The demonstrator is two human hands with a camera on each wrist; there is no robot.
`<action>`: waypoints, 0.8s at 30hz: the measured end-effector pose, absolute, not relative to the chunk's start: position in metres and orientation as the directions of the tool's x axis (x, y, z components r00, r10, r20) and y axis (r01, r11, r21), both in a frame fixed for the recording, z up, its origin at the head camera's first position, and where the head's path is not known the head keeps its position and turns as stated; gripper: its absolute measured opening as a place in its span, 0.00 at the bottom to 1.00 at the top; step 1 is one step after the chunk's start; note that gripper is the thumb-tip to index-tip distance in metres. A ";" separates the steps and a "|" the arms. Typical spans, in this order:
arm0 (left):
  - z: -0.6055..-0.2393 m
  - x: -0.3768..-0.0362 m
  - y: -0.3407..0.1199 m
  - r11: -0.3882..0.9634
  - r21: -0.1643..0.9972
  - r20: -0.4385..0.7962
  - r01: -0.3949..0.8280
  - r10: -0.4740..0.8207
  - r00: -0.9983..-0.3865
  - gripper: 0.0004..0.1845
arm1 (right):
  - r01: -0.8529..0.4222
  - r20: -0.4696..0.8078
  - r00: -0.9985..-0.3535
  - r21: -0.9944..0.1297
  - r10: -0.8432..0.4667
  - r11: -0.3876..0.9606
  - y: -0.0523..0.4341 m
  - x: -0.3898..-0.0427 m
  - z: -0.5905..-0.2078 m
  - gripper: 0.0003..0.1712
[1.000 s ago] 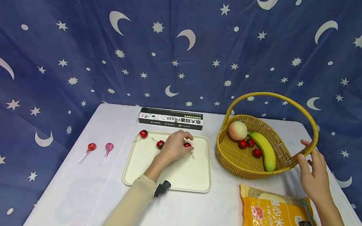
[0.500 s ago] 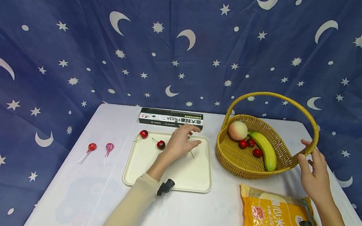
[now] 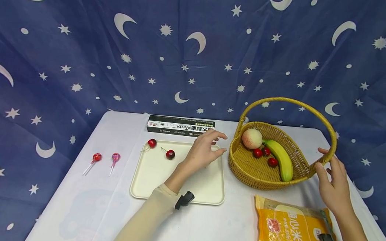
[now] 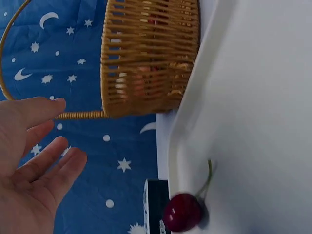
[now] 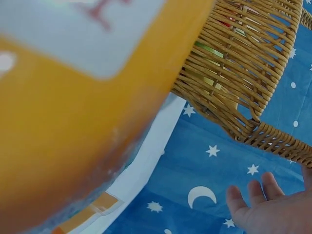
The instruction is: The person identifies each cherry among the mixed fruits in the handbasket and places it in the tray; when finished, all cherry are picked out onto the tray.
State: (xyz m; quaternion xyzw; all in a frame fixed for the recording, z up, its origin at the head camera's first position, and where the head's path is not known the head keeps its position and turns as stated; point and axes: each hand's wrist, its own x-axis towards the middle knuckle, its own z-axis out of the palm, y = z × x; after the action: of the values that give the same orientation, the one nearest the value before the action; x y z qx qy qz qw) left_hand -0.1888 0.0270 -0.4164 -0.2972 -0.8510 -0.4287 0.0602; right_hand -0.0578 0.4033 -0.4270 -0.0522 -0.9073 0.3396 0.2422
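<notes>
Fig.: glossy red cherry (image 4: 183,213) w/ thin green stem lies on the smooth cream tray (image 4: 253,97), near its rim, just under the left hand (image 3: 206,150), whose fingers are spread & hold nothing. Best grip is prob. a light thumb-forefinger pinch on the round body, not the stem, since it likely rolls. R of tray stands the stiff woven wicker basket (image 3: 243,167); right hand (image 3: 331,184), fingers loose & apart, is at its arched handle (image 3: 287,100), contact unclear.
</notes>
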 end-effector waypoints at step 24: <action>-0.407 -0.182 0.098 0.480 0.636 0.247 0.604 0.616 -0.749 0.20 | -0.078 0.418 -0.874 -0.623 0.247 0.778 0.407 -0.058 -0.425 0.27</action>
State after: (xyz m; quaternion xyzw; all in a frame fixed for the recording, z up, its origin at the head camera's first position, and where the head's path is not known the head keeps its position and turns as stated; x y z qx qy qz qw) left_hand -0.1818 0.0983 -0.4066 -0.3545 -0.8601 -0.3667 -0.0078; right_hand -0.0583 0.4070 -0.4250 -0.0465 -0.9103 0.3296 0.2462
